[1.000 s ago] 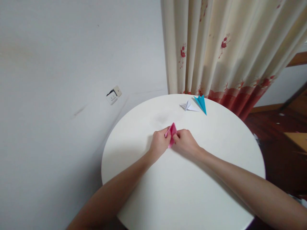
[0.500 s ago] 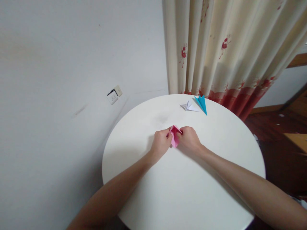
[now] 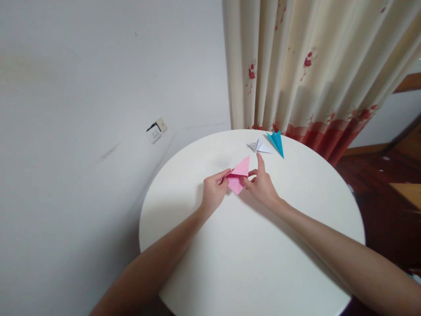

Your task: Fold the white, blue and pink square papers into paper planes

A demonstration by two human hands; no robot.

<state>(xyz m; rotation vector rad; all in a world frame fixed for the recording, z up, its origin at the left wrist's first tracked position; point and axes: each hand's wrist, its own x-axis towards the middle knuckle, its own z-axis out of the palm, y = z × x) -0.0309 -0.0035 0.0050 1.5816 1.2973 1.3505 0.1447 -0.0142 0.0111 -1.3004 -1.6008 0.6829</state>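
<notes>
**Pink paper (image 3: 241,167) held at mid-frame**

At the centre of the frame, the pink paper lay between the left hand (image 3: 213,191) and the right hand (image 3: 264,186), a dark crease running across it. The left fingers (image 3: 222,174) pinched its left end beside that crease, probably to steady the fold. The right thumb rested on its right edge, perhaps to keep the two flaps spread; whether the curled fingers behind gripped too, I could not tell. The right index finger pointed up, off the pink paper. One flap rose above the fingers, the other dipped below them. The white paper (image 3: 264,149) and blue paper (image 3: 276,142) sat at upper right on the counter (image 3: 210,267), apparently set aside from both hands.
</notes>
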